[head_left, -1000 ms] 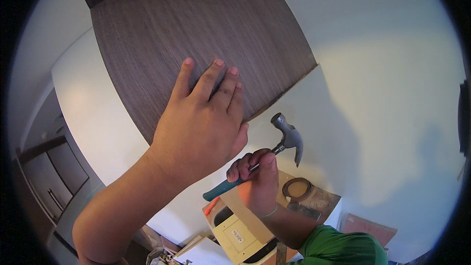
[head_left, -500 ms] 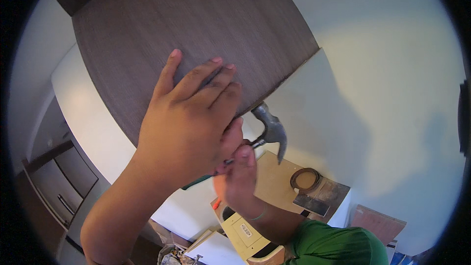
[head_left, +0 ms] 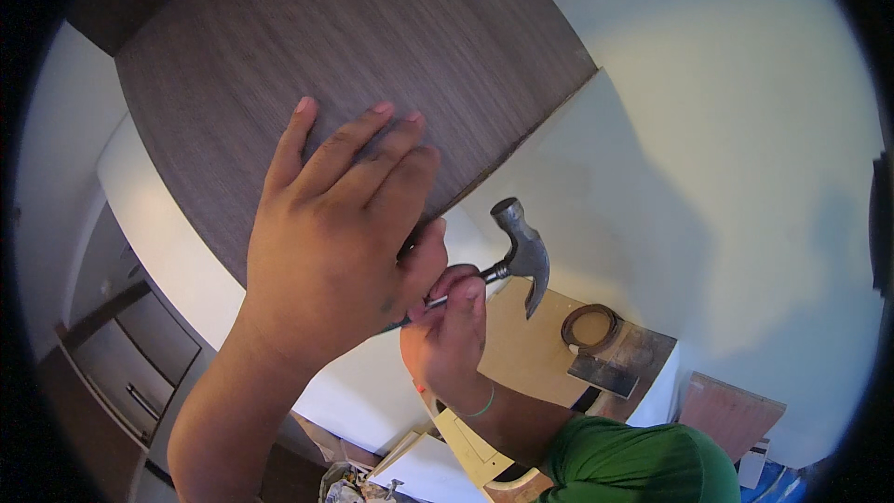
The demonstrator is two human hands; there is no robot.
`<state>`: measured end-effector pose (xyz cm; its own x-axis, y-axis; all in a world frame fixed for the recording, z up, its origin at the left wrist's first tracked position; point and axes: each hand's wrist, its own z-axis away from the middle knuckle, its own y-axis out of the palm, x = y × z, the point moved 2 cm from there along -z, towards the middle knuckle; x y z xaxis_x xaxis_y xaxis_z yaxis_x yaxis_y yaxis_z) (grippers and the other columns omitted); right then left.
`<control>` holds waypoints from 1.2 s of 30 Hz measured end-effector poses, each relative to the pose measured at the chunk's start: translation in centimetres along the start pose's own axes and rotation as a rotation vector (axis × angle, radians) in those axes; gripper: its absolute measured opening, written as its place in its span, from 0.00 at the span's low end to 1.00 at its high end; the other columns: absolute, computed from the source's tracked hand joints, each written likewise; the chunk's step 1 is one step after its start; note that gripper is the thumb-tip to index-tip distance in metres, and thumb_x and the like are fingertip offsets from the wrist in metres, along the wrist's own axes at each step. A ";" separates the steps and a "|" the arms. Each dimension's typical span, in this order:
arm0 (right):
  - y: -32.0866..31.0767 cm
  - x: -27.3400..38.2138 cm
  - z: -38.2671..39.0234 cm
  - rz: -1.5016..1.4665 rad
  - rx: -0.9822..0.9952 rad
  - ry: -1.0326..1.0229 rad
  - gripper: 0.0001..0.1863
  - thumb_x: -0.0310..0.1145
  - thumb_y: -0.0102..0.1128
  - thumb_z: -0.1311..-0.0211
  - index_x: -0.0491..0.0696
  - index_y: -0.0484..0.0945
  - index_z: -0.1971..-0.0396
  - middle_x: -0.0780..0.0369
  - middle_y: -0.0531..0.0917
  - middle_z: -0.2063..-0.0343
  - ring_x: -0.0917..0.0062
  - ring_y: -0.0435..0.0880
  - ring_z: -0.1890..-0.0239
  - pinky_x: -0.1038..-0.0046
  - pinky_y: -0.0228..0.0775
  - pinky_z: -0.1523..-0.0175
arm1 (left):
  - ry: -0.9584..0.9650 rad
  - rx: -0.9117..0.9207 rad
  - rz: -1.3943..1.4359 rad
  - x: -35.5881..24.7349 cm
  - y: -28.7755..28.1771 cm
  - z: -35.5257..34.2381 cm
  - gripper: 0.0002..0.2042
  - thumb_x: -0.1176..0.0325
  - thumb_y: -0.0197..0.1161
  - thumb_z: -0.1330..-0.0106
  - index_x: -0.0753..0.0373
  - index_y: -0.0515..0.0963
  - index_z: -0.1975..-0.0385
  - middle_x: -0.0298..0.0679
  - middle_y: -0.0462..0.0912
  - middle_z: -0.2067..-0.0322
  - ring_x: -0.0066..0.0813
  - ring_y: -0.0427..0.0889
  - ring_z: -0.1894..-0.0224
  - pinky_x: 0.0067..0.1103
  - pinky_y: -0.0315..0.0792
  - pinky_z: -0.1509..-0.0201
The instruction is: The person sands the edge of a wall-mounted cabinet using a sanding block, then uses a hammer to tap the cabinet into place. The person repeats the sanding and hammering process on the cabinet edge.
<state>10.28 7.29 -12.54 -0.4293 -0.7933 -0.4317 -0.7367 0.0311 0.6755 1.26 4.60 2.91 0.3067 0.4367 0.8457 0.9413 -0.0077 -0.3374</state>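
My left hand (head_left: pixel 331 233) lies with its fingers stretched out on the dark wood-grain panel (head_left: pixel 391 28), its thumb beside the panel's lower edge. Just below it, my right hand (head_left: pixel 447 335) grips a claw hammer (head_left: pixel 517 251) near the top of its shaft; the steel head is just below the panel's edge, and much of the handle is hidden behind my left hand. A pale board (head_left: pixel 154 214) shows along the panel's left side.
A pale wall (head_left: pixel 764 130) fills the right. Below are a wooden worktop (head_left: pixel 531 345) with a coiled brown strip (head_left: pixel 587 326) and a dark block (head_left: pixel 601 375), a reddish board (head_left: pixel 726 410) and several offcuts. Framed panels (head_left: pixel 149 373) stand at the lower left.
My left hand has slid leftward across the panel. The hammer has moved left and up from its place one second ago, still in my right hand. The whole view has also shifted slightly.
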 end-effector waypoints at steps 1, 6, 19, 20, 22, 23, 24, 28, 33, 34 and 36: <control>0.5 -0.5 0.1 0.001 -0.072 0.075 0.15 0.47 0.41 0.25 0.50 0.63 0.63 0.63 0.69 0.72 0.77 0.66 0.70 0.68 0.66 0.62 | -0.010 0.012 -0.010 0.2 -0.3 0.3 0.21 0.65 0.66 0.51 0.64 0.80 0.55 0.44 0.80 0.48 0.39 0.73 0.38 0.47 0.53 0.28; 0.3 -0.7 -0.2 -0.015 -0.041 0.115 0.16 0.48 0.41 0.25 0.50 0.64 0.63 0.63 0.70 0.72 0.76 0.68 0.70 0.68 0.66 0.62 | -0.024 0.026 -0.015 0.2 -0.1 0.4 0.21 0.66 0.67 0.52 0.64 0.80 0.55 0.44 0.80 0.48 0.39 0.73 0.38 0.46 0.53 0.28; -2.6 6.2 -0.2 0.121 -0.080 0.204 0.20 0.54 0.42 0.27 0.50 0.65 0.66 0.61 0.67 0.79 0.73 0.68 0.74 0.66 0.65 0.64 | -0.047 -0.014 0.133 0.6 -0.6 0.5 0.26 0.64 0.66 0.58 0.64 0.79 0.54 0.43 0.79 0.48 0.40 0.73 0.39 0.48 0.53 0.29; -2.9 7.0 -0.3 0.153 -0.067 0.221 0.20 0.54 0.42 0.27 0.50 0.65 0.66 0.61 0.67 0.79 0.73 0.68 0.74 0.66 0.65 0.64 | -0.047 -0.005 0.148 0.7 -0.7 0.5 0.26 0.64 0.66 0.58 0.64 0.79 0.54 0.43 0.79 0.48 0.40 0.73 0.39 0.47 0.53 0.29; -3.5 8.4 -0.7 0.220 -0.039 0.256 0.20 0.54 0.42 0.27 0.50 0.65 0.66 0.61 0.67 0.80 0.72 0.68 0.75 0.65 0.66 0.64 | -0.060 0.009 0.159 1.0 -0.8 0.6 0.28 0.64 0.66 0.59 0.64 0.78 0.52 0.42 0.78 0.46 0.40 0.72 0.38 0.48 0.52 0.29; -3.6 9.5 -1.0 0.274 -0.004 0.257 0.21 0.53 0.43 0.28 0.49 0.65 0.67 0.61 0.67 0.80 0.72 0.68 0.76 0.66 0.66 0.65 | -0.058 0.005 0.174 1.0 -1.0 0.5 0.28 0.64 0.66 0.59 0.64 0.78 0.51 0.41 0.78 0.46 0.40 0.71 0.38 0.48 0.51 0.29; -4.1 10.4 -1.2 0.322 0.008 0.266 0.21 0.53 0.43 0.28 0.49 0.65 0.67 0.61 0.67 0.80 0.72 0.68 0.76 0.66 0.66 0.66 | -0.060 0.019 0.176 1.0 -1.1 0.4 0.29 0.64 0.66 0.58 0.64 0.77 0.50 0.41 0.77 0.45 0.39 0.70 0.37 0.48 0.50 0.28; -6.2 14.8 -1.9 0.509 0.000 0.312 0.21 0.52 0.44 0.27 0.48 0.65 0.67 0.61 0.66 0.80 0.73 0.66 0.77 0.67 0.67 0.68 | -0.052 0.083 0.135 1.0 -0.5 -0.1 0.30 0.65 0.64 0.54 0.63 0.74 0.46 0.41 0.74 0.42 0.39 0.65 0.34 0.49 0.46 0.27; -7.6 19.7 -1.7 0.714 -0.107 0.487 0.21 0.53 0.42 0.27 0.49 0.64 0.68 0.60 0.65 0.83 0.72 0.65 0.81 0.67 0.65 0.71 | -0.083 0.185 -0.083 -0.8 0.0 -0.9 0.28 0.67 0.60 0.47 0.64 0.72 0.43 0.43 0.72 0.39 0.42 0.61 0.31 0.49 0.44 0.26; -7.7 20.6 -2.0 0.791 -0.115 0.507 0.22 0.54 0.41 0.27 0.49 0.64 0.69 0.60 0.65 0.84 0.71 0.65 0.82 0.67 0.65 0.72 | -0.084 0.180 -0.102 -1.0 0.5 -1.4 0.27 0.67 0.60 0.46 0.65 0.72 0.43 0.43 0.71 0.39 0.42 0.60 0.31 0.49 0.44 0.26; -7.5 21.7 -2.7 0.819 -0.122 0.512 0.22 0.54 0.42 0.28 0.48 0.64 0.69 0.60 0.65 0.84 0.71 0.65 0.83 0.68 0.64 0.74 | -0.075 0.176 -0.142 -1.3 1.4 -2.5 0.26 0.67 0.58 0.44 0.67 0.72 0.43 0.45 0.71 0.39 0.43 0.61 0.31 0.49 0.46 0.27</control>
<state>7.86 -11.80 -25.34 -0.4840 -0.7234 0.4924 -0.2393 0.6507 0.7207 2.56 1.76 2.32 0.1553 0.4875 0.8592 0.9331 0.2131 -0.2896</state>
